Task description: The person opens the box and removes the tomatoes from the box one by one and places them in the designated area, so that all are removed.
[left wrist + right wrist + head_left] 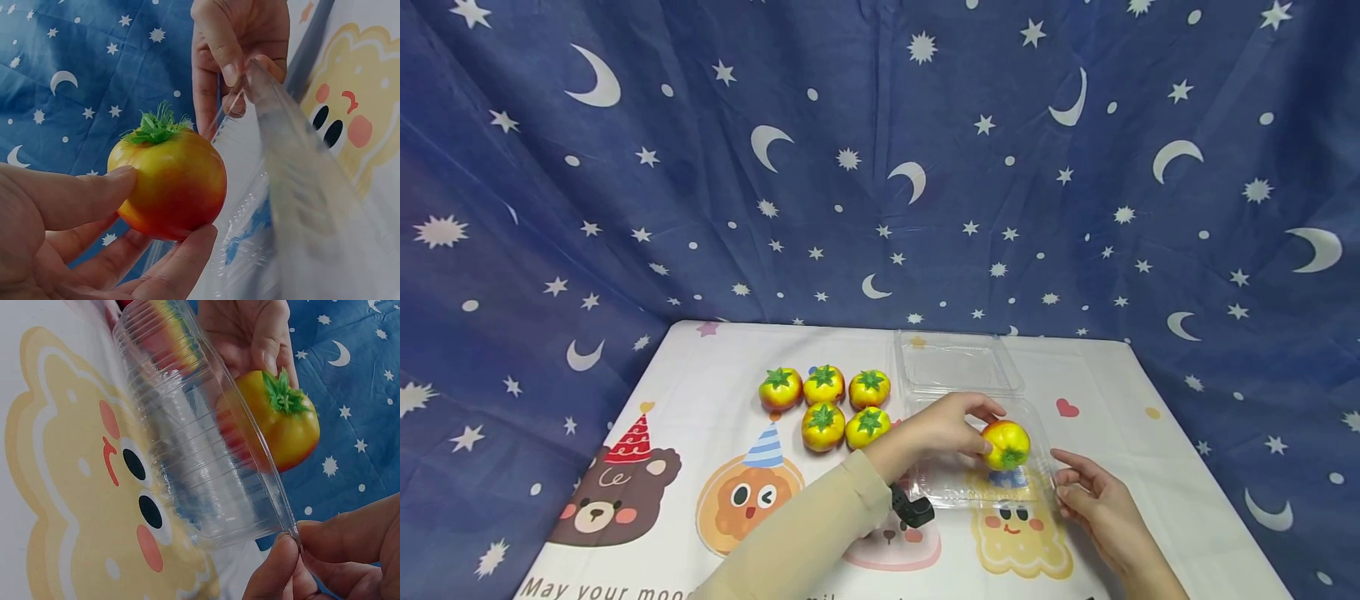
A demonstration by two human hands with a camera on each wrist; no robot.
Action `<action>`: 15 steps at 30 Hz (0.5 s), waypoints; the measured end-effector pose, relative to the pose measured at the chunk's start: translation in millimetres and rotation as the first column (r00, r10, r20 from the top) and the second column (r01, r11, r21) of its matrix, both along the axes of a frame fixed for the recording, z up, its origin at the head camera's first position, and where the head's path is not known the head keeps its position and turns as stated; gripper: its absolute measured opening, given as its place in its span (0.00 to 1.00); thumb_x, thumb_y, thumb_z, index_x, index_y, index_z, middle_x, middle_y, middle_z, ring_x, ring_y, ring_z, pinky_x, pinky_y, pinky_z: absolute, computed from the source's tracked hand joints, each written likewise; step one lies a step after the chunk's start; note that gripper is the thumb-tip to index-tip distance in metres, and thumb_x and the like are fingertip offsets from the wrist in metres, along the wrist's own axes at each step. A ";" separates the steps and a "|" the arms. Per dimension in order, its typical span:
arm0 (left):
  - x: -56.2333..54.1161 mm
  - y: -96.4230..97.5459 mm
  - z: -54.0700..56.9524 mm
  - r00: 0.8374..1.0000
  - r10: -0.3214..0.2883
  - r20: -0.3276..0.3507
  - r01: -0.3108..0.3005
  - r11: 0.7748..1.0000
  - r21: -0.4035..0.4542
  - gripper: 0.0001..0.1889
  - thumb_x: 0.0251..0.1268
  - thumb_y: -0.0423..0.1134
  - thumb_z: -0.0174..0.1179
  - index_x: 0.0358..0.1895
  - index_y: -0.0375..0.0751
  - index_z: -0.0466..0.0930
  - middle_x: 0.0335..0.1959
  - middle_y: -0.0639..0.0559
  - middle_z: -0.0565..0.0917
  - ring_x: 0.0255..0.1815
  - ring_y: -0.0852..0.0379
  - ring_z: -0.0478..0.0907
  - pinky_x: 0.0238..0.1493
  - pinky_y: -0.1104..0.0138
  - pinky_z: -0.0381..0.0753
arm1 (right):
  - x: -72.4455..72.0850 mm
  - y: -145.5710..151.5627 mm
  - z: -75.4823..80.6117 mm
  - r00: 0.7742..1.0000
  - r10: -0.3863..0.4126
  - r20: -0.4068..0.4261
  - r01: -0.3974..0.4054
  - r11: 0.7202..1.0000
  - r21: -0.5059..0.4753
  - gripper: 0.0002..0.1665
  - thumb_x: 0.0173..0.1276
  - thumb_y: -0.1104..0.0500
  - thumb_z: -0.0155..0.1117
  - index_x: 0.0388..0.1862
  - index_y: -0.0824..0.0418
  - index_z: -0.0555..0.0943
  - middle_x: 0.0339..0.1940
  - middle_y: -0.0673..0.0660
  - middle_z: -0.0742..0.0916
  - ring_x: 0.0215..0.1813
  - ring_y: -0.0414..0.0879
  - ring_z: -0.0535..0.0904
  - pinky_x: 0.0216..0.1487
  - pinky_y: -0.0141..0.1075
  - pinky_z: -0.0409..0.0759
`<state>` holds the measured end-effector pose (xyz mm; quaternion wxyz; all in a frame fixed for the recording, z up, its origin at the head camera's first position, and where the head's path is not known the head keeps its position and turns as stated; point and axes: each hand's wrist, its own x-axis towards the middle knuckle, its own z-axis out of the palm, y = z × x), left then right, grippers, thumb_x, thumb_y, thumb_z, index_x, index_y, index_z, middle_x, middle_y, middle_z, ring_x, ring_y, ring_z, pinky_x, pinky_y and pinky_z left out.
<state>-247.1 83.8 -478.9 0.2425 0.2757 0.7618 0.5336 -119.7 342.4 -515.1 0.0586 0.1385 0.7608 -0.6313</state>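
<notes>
My left hand (957,425) holds a yellow-red tomato (1007,445) with a green leafy top, thumb on one side and fingers on the other. The tomato is over the base of a clear plastic clamshell box (947,493), whose lid (958,367) lies folded back behind it. In the right wrist view, my right hand (337,556) pinches the rim of the box (215,469) near a corner between thumb and finger. From the left wrist view, the tomato (172,181) hangs beside the box wall, with the right hand (244,50) beyond it.
Several similar tomatoes (823,427) stand close together in two rows left of the box, near my left forearm. A white tablecloth (1097,392) with cartoon prints covers the table. Behind it hangs a dark blue curtain (850,167) with stars and moons.
</notes>
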 end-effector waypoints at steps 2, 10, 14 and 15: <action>0.0 -2.2 0.8 1.000 0.000 -0.011 0.000 1.000 -0.002 0.29 0.57 0.26 0.74 0.65 0.45 0.85 0.58 0.52 0.89 0.55 0.59 0.83 0.49 0.73 0.84 | -0.6 -0.3 0.6 1.000 0.000 0.004 0.000 1.000 0.005 0.39 0.75 0.71 0.61 0.82 0.67 0.63 0.46 0.54 0.82 0.38 0.39 0.79 0.39 0.32 0.88; 4.8 -16.3 7.2 1.000 -0.008 -0.012 0.008 1.000 0.023 0.27 0.59 0.27 0.73 0.64 0.46 0.85 0.59 0.50 0.89 0.49 0.60 0.86 0.51 0.73 0.84 | -0.1 -0.7 1.1 1.000 0.008 0.008 -0.008 1.000 0.020 0.40 0.75 0.72 0.60 0.83 0.68 0.62 0.46 0.53 0.81 0.38 0.39 0.79 0.39 0.32 0.87; 6.5 -23.7 8.7 0.999 0.012 -0.033 -0.011 1.000 0.026 0.26 0.60 0.27 0.72 0.62 0.48 0.87 0.59 0.50 0.89 0.53 0.58 0.84 0.51 0.72 0.83 | -0.3 -0.6 0.6 1.000 0.005 0.011 -0.005 1.000 0.026 0.39 0.75 0.72 0.60 0.83 0.67 0.62 0.46 0.53 0.81 0.38 0.39 0.79 0.39 0.32 0.87; 6.9 -25.5 8.9 0.999 0.016 -0.035 -0.015 1.000 0.028 0.25 0.60 0.27 0.71 0.62 0.48 0.87 0.59 0.50 0.89 0.55 0.57 0.84 0.51 0.72 0.83 | -0.5 -0.7 0.5 1.000 0.002 0.011 -0.002 1.000 0.026 0.39 0.75 0.72 0.60 0.83 0.67 0.63 0.46 0.53 0.81 0.38 0.39 0.80 0.39 0.32 0.88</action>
